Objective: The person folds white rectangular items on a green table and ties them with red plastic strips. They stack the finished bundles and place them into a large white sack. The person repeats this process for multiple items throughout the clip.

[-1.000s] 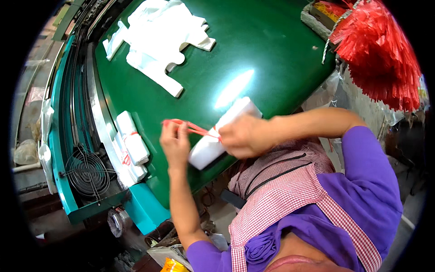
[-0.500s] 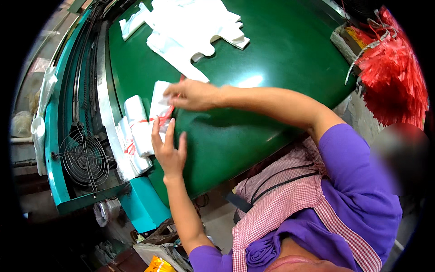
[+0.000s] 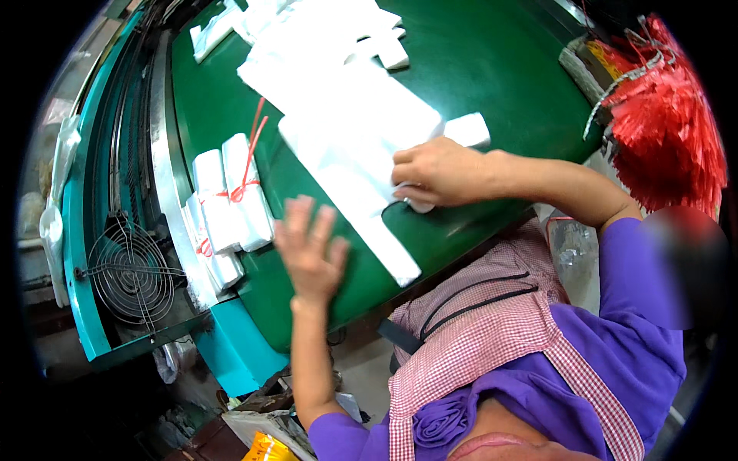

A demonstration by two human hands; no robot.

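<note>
My right hand (image 3: 440,173) is closed on the edge of a white plastic bag (image 3: 350,146), a T-shirt shape spread across the green table. One handle strip of it points toward me. To the left, my left hand (image 3: 314,250) hovers over the green surface, fingers spread and holding nothing. Just beyond its fingertips lie rolled bundles of white bags (image 3: 247,219) side by side, tied round with red string (image 3: 244,189). Two loose string ends stick up from the nearest bundle. More white bags (image 3: 307,34) are heaped at the far side.
The green table (image 3: 538,100) has a metal rail (image 3: 165,146) on its left. Beyond that stands a teal machine frame (image 3: 84,300) with a round wire fan guard (image 3: 132,269). A bunch of red plastic strips (image 3: 665,131) hangs at the right.
My right hand has left the tied bundle and moved right, drawing a white bag toward me from the heap. My left hand has come away from the bundles, to the right.
</note>
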